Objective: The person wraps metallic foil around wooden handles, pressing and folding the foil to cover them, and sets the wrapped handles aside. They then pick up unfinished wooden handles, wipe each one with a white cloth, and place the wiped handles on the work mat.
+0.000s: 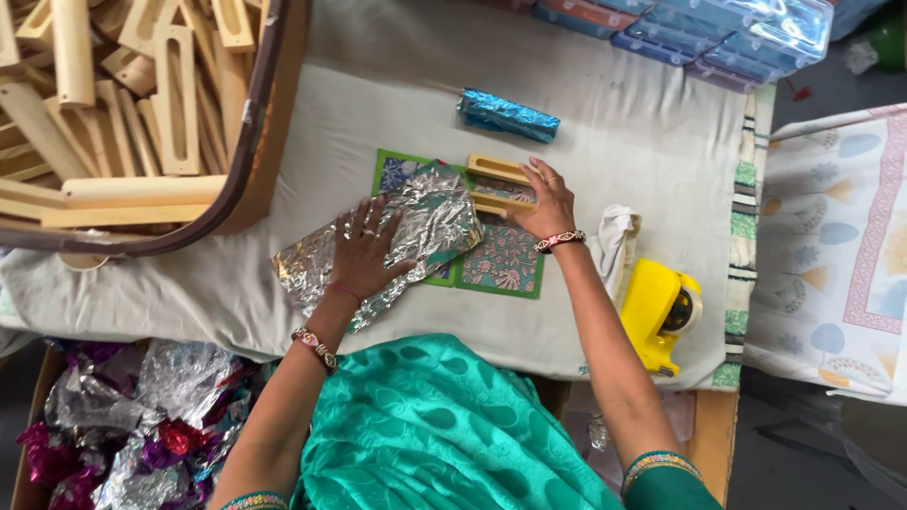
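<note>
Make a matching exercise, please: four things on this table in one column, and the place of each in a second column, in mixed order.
Things:
1. silver foil sheet
2. slotted wooden piece
3. yellow tape dispenser
4. blue foil-wrapped packet

Places:
A. lying alone on the cloth, beyond both hands
B. under the left hand
C. at the table's right edge, beside a white cloth
D. under the fingers of the right hand

Pairs: 1-B, 2-D, 3-C, 4-A
</note>
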